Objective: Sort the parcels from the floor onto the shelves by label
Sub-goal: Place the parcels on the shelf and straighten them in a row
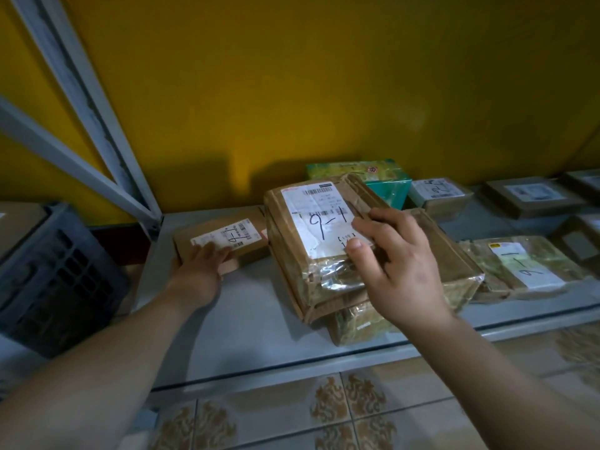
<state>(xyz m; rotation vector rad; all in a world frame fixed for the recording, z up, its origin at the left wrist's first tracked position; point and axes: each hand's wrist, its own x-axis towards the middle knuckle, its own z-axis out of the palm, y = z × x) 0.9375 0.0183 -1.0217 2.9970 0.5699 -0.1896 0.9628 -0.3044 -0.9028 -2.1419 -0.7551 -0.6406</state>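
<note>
Right fingers (pixel 381 222): lying slightly bent and spread on the top of the large parcel (pixel 311 254), with the thumb pressing on its white label; they are not wrapping round any edge.
Right hand (pixel 402 267): reaching palm-down over the right half of that parcel, with the arm coming in from the lower right.
Left fingers (pixel 214 253): lying straight and close together on the near corner of the small parcel (pixel 227 238), touching the end of its label; the thumb is not showing.
Left hand (pixel 198 274): resting at that parcel's near-left edge, with the arm coming in from the lower left.
Large parcel: sitting tilted on a lower parcel (pixel 357 324) wrapped in clear film, under the right fingers, its label showing "9-1" in marker.
Small parcel: lying flat on the shelf (pixel 233 326), just left of the large parcel, also showing "9-1".
Shelf: carrying both, with a wrapped parcel (pixel 532 271) lying just right of the stack and a green box (pixel 386 181) standing behind it against the yellow wall (pixel 292 76); more labelled parcels are lying further right.
Crate (pixel 55 274): dark and slotted, sitting left of the shelf beyond a grey post (pixel 78 79).
Floor (pixel 324 417): patterned tiles showing below the shelf's front edge.
</note>
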